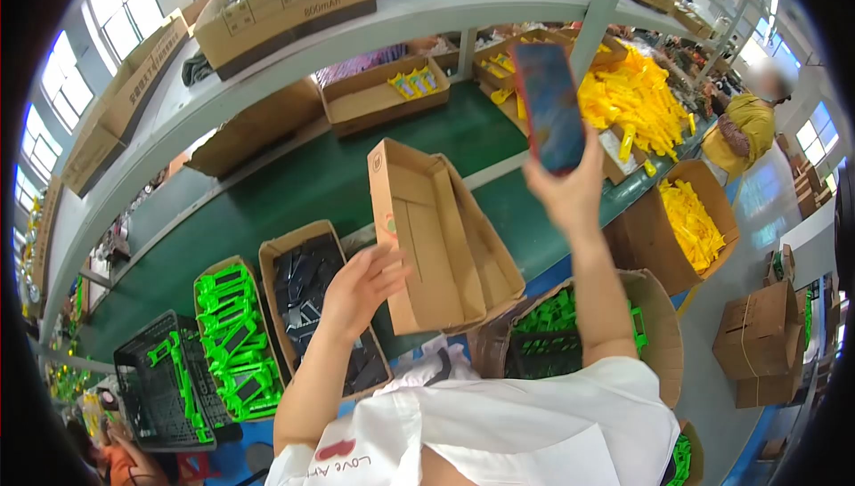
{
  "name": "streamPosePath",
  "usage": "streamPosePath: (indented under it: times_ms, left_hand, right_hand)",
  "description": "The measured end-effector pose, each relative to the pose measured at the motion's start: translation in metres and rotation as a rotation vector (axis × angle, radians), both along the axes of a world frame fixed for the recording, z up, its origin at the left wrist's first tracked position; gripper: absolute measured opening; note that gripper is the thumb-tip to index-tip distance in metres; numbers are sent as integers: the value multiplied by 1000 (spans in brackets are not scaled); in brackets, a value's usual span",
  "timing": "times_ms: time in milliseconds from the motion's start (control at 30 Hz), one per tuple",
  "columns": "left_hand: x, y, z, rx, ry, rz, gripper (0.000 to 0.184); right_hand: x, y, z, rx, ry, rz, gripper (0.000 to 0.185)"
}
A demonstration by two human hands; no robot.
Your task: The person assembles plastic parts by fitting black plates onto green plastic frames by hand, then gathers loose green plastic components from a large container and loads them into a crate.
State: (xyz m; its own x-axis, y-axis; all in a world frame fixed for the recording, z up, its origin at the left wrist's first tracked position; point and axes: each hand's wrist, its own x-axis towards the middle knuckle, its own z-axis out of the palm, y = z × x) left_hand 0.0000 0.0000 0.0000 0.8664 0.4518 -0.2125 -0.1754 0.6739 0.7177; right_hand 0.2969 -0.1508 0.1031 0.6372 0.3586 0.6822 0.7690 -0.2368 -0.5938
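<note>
My right hand (570, 185) is raised over the bench, its fingers closed around the lower end of a smartphone (548, 103) with a red edge. The phone stands nearly upright and its screen looks dark and blurred. My left hand (363, 288) is open, fingers stretched out, at the left wall of an empty-looking cardboard box (436, 219). Whether the fingertips touch that wall I cannot tell. Left of this hand is a carton of flat black pieces (307, 277). Beside it stands a carton of bright green plastic parts (236, 339).
A black crate (160, 388) holds a few green parts at lower left. Yellow pieces (637, 94) are heaped at upper right, with more in a carton (646, 232). A shelf (427, 10) with cartons spans above the green bench (267, 192). A person (748, 125) stands at far right.
</note>
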Motion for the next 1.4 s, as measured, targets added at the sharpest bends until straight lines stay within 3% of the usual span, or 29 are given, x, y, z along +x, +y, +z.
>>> streamPosePath:
  times_ms: [67, 100, 233, 300, 333, 367, 433, 533, 600, 667, 733, 800, 900, 967, 1033, 1100, 1167, 1300, 1400]
  left_hand:
    - [-31, 16, -13, 55, 110, 86, 39]
    - [-19, -32, -34, -85, 87, 134, 37]
    - [-83, -13, -61, -189, 177, 370, 31]
    - [-107, -18, -78, -211, 198, 466, 29]
    - [-118, -23, -85, -225, 211, 517, 27]
    - [-130, -29, -90, -245, 219, 570, 27]
    - [-150, -39, -98, -280, 231, 671, 25]
    - [-176, -52, -110, -287, 275, 760, 28]
    - [-185, -61, -113, -324, 328, 812, 31]
    - [-192, -63, -114, -275, 345, 830, 32]
    - [-200, -70, -112, -236, 320, 849, 32]
    - [-210, -69, -108, -240, 394, 854, 30]
    - [-230, -64, -102, -164, 581, 915, 23]
    - [-255, -55, -110, -68, 632, 1018, 20]
    - [-289, -39, -105, 137, 747, 1089, 19]
    - [-343, -8, -125, 524, 919, 1141, 22]
    - [-403, 28, -138, 872, 1257, 1196, 23]
    - [-522, 105, -153, 868, 1570, 1118, 29]
    - [-608, 171, -194, 873, 1842, 881, 55]
  right_hand:
    - [20, 14, 15, 76, 77, -8, 74]
    - [58, -1, 66, -29, 77, -4, 68]
    - [184, 67, 89, -229, 2, -176, 69]
    - [188, 86, 125, -402, 274, -118, 62]
    - [184, 93, 126, -233, 348, 51, 55]
    - [247, 117, 107, -125, 437, 208, 55]
    - [238, 129, 111, -137, 367, 159, 55]
    - [258, 148, 117, -360, 390, -89, 55]
    - [326, 165, 88, -140, 427, 367, 59]
    - [397, 177, 91, -460, 291, -89, 77]
    - [449, 183, 92, -673, 38, -84, 74]
    - [384, 178, 88, -422, -303, -485, 83]
    - [270, 173, 75, -641, -757, -657, 67]
    - [190, 173, 56, -514, -520, -458, 59]
    - [158, 178, 21, -447, -497, -104, 55]
    - [127, 176, -7, -358, -461, 227, 52]
    - [86, 165, -13, -368, -432, 365, 51]
    - [-21, 133, -12, -496, -238, 377, 55]
    - [-167, 113, -15, -360, -238, 430, 46]
